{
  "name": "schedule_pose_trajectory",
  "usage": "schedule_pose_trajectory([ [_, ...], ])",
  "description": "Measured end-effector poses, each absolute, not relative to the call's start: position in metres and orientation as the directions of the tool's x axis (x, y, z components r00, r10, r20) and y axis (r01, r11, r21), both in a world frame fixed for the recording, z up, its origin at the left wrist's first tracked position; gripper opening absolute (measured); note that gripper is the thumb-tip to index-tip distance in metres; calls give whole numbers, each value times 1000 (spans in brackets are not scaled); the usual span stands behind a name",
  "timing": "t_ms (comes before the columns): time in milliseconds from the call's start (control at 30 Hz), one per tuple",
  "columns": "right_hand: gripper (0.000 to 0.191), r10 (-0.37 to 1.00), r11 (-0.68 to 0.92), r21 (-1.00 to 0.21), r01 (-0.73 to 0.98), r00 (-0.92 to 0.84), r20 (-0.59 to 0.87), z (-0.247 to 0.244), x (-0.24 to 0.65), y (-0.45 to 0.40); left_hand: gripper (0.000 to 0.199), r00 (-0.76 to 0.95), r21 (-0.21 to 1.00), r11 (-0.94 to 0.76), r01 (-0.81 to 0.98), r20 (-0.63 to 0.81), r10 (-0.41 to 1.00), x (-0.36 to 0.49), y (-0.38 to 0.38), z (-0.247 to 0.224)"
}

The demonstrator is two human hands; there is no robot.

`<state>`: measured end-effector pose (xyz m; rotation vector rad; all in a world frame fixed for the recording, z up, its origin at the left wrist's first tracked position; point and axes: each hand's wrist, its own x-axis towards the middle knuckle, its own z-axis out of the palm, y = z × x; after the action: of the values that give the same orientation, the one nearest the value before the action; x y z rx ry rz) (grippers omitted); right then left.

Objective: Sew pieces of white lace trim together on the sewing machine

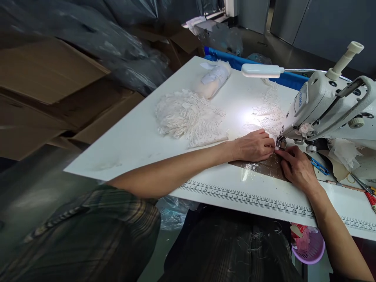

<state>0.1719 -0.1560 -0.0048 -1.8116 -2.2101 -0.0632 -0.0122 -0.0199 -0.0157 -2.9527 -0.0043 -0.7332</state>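
Pale openwork lace (268, 110) lies rumpled beside the JUKI sewing machine (308, 100); the left hand (256, 145) and right hand (297, 166) nearly meet there, both narrowed (what they grip, I can't tell). Cardboard boxes (44, 74) flank the white, ruler-edged table (129, 147).

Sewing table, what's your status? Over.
Left hand, right hand close together at the sewing machine. White lace lying just beyond them. Blue tool beside right hand, not between the hands.
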Motion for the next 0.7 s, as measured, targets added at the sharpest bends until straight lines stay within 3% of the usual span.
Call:
schedule_pose_trajectory([
  [400, 41, 960, 169, -67, 983, -149, 238, -7, 163, -158, 26, 923, -53, -998, 22, 385, 0, -16, -19, -7],
  [700, 38, 981, 40, 13, 999, -42, 191, -4, 153, -158, 26, 949, -41, -996, 75, 311, 58, -18, -18, -5],
])
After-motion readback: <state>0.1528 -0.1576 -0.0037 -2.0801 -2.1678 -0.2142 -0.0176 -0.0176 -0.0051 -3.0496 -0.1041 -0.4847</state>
